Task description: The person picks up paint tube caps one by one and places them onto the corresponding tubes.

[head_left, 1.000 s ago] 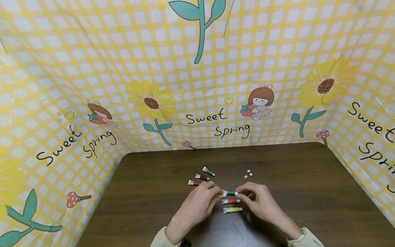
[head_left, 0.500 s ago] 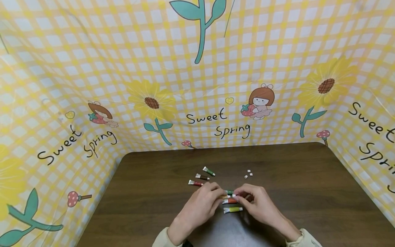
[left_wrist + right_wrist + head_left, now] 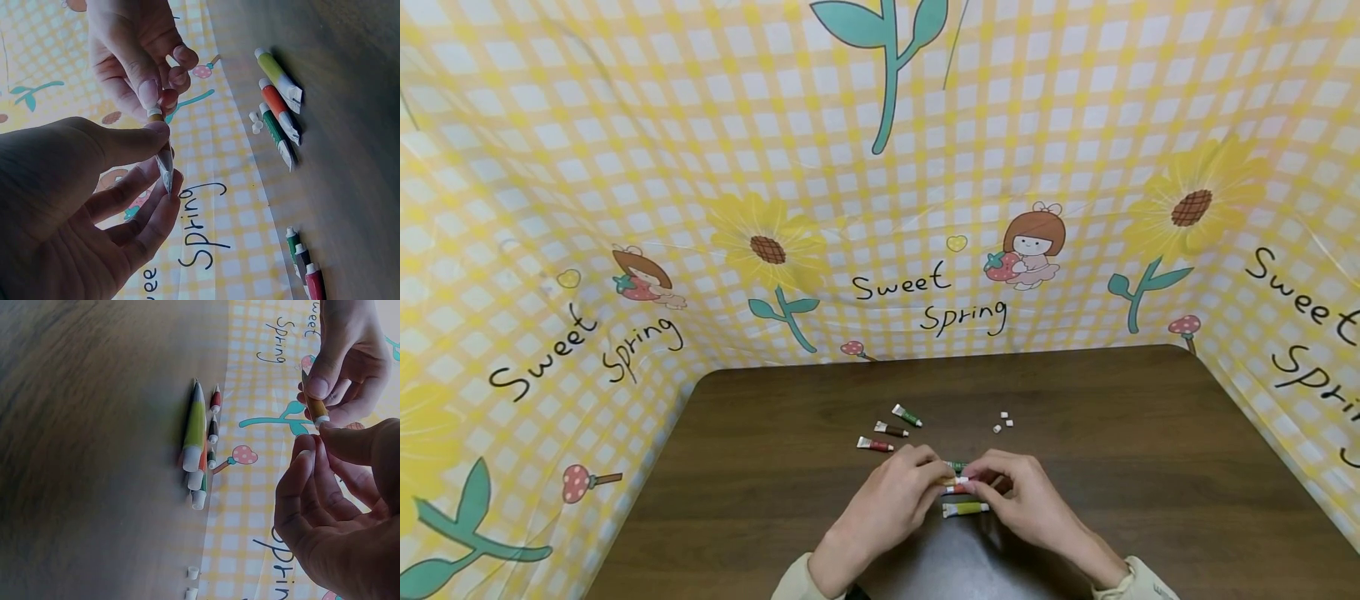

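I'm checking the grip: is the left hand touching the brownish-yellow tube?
Touching: the right wrist view shows the left hand pinching the tube, thumb against its side.

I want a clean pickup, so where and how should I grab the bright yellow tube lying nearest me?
Probably pinch the bright yellow tube across its body, from above and the near side: it lies crosswise on the table, with the orange tube close along its far side. The fuller body should give more hold than the flattened tail.
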Tool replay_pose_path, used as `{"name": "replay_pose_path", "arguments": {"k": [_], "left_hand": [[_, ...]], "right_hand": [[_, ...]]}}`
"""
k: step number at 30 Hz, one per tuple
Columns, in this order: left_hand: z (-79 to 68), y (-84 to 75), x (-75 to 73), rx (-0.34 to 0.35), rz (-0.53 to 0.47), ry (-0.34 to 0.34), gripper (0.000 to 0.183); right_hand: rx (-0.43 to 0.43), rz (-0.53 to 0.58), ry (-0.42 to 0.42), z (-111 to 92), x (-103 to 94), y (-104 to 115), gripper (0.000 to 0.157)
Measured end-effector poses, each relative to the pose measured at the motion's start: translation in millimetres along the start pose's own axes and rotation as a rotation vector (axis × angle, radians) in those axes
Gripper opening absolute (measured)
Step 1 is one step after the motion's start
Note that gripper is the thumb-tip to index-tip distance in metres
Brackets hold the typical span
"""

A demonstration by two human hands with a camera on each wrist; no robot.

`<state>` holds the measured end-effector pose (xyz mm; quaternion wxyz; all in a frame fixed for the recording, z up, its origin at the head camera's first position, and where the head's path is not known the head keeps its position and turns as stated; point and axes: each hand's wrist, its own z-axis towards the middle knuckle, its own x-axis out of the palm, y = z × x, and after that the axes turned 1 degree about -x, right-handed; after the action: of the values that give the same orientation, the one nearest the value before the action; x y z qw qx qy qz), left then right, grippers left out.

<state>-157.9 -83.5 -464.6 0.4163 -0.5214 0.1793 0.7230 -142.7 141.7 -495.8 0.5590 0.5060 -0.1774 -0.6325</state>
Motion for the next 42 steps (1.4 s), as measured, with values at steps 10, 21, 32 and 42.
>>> {"name": "replay_pose_path", "arguments": {"k": [10, 21, 32, 42], "left_hand": [[-0.7, -0.9, 0.6, 0.004, 0.009, -0.002, 0.012], [0.0, -3.3, -0.2, 0.007, 0.001, -0.008, 0.012], [-0.9, -1.9, -0.1, 0.003, -0.017, -0.002, 0.011], [-0.4, 1.8, -0.4, 0.003, 0.011, -0.001, 0.011]], "right_hand": [[-0.017, -0.006, 0.013, -0.2, 1.0, -3.6, 0.007], [0.011, -0.031, 0.052, -0.7, 2.8, -1.7, 0.023], [0.058, -0.057, 0.047, -2.8, 1.8, -5.6, 0.027], [-0.09, -0.02, -0.03, -0.4, 2.7, -4.1, 0.011]]}}
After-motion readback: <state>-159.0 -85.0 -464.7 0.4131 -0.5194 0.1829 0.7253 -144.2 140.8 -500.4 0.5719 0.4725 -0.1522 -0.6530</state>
